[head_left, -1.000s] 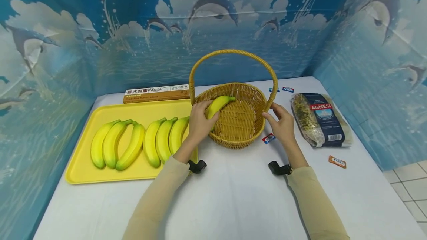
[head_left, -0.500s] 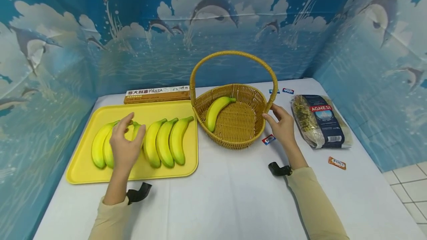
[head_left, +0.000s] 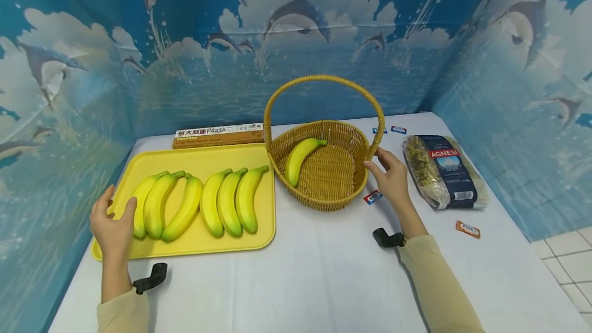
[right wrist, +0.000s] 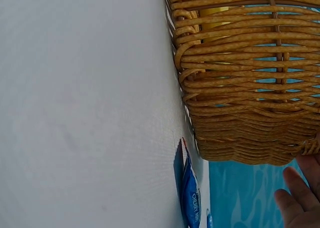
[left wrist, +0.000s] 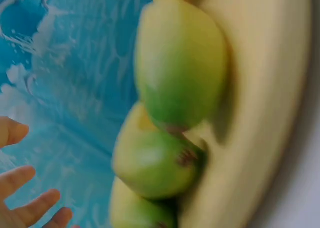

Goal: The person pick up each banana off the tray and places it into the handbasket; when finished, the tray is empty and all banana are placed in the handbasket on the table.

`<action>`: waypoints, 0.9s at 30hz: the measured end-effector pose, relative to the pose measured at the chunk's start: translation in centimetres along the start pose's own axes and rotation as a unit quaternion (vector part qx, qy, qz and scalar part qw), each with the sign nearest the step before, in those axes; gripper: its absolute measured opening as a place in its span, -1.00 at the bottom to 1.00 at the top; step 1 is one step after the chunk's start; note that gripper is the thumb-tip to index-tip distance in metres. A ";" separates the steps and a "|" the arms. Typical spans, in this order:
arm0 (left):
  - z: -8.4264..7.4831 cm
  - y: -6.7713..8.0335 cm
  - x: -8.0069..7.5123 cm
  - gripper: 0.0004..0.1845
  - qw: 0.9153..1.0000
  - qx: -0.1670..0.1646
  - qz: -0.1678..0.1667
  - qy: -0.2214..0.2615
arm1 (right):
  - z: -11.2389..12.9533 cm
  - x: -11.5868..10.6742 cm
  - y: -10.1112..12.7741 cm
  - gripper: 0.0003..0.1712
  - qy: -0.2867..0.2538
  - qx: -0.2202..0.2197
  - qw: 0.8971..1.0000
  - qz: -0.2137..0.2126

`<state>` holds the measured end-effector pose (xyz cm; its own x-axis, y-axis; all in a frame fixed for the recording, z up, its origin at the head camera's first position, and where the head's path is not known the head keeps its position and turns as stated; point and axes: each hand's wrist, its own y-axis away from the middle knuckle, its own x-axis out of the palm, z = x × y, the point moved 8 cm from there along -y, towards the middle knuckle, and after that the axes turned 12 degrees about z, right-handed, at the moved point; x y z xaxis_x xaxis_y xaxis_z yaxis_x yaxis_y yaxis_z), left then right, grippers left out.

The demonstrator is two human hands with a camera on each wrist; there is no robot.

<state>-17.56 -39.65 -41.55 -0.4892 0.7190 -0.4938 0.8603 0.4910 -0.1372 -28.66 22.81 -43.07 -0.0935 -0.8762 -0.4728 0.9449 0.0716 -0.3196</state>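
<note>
Several yellow bananas with greenish ends lie side by side on a yellow tray. At the tray's left end my left hand hovers with thumb and fingers spread, holding nothing. Closest to it is the leftmost banana; in the left wrist view a gap separates the fingers from the bananas. One banana rests inside the wicker basket, against its left side. My right hand pinches the basket's right rim below the handle, thumb on the near side; the fingertips are partly hidden.
Behind the tray stands a pasta box. A clear-and-blue pasta bag lies right of my right hand. Small candy packets lie around, one blue-red beside the basket, one orange. Dolphin-print curtains enclose the white table.
My left hand has let go of a banana inside the basket and travelled left across the tray to its left end. The right hand has stayed at the basket's rim.
</note>
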 end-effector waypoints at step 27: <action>7.2 -2.2 2.1 -0.28 0.991 -0.114 0.071 -0.011 | 0.7 0.1 0.0 -0.47 -0.005 0.006 1.000 0.005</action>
<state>-19.42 -42.80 -48.45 -0.3594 0.7797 -0.5127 0.8646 0.4850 0.1315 -28.44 22.39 -42.58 -0.0807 -0.8803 -0.4676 0.9492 0.0753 -0.3056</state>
